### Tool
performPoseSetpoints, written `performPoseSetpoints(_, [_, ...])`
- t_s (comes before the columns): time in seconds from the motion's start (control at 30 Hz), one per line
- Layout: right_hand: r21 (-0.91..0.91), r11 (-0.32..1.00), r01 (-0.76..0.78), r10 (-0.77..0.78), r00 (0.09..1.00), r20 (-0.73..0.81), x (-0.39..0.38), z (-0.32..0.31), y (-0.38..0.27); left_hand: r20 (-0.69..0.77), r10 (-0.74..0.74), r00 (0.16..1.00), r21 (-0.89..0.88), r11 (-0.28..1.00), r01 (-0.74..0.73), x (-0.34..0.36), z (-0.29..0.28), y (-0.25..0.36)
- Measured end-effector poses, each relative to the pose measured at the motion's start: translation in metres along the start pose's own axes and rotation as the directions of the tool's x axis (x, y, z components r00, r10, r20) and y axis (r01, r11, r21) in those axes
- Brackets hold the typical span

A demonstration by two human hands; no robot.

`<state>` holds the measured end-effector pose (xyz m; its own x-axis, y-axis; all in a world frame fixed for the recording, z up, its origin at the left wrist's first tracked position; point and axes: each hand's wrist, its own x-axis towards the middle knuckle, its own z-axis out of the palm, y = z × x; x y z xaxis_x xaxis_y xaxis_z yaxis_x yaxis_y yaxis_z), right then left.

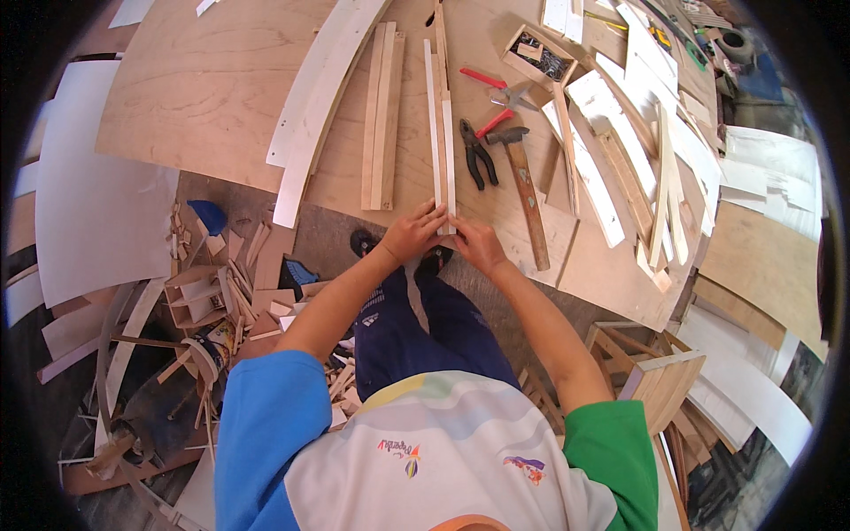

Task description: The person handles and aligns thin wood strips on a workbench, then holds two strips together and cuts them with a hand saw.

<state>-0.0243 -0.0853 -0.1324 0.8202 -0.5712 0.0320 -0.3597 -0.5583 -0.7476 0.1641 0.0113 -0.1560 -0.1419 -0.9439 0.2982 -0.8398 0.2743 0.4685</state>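
Two narrow wooden strips with white faces [447, 159] lie side by side on the plywood worktop, pointing away from me. My left hand [416, 234] is closed on their near end at the worktop's front edge, fingertips pressed against the left side. From the other side, my right hand [478, 246] pinches the same end. Just right of the strips lie black-handled pliers [479, 161] and a hammer with a worn wooden handle [529, 199]. Beyond the pliers, red-handled snips [505, 97] rest with their jaws apart.
Plain wooden strips [382, 124] and a long curved white board [323, 97] lie left on the worktop [221, 80]. A wooden box of nails [538, 58] stands far right, near piled white offcuts [589, 168]. Scrap wood [248, 283] covers the floor at left; a wooden frame [664, 380] stands right.
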Motion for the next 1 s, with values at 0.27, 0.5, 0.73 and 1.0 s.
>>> performPoseSetpoints(0.27, [0.107,0.979,-0.174,0.168,0.984,0.056,0.008,-0.013,-0.018,0.001,-0.089,0.996,-0.059,0.994,0.089,0.005,-0.007,0.008])
performPoseSetpoints(0.5, [0.095,0.960,-0.264,0.258,0.963,0.070,0.010,-0.008,-0.008,0.064,-0.130,0.989,-0.189,0.972,0.140,0.010,-0.018,0.013])
performPoseSetpoints(0.73, [0.106,0.925,-0.365,0.354,0.929,0.108,0.019,-0.015,-0.027,0.145,-0.313,0.939,-0.312,0.886,0.343,0.021,-0.034,0.004])
performPoseSetpoints(1.0, [-0.114,0.956,-0.271,0.262,0.961,-0.085,0.017,0.014,-0.038,0.087,-0.396,0.914,-0.320,0.858,0.402,0.029,-0.028,-0.004])
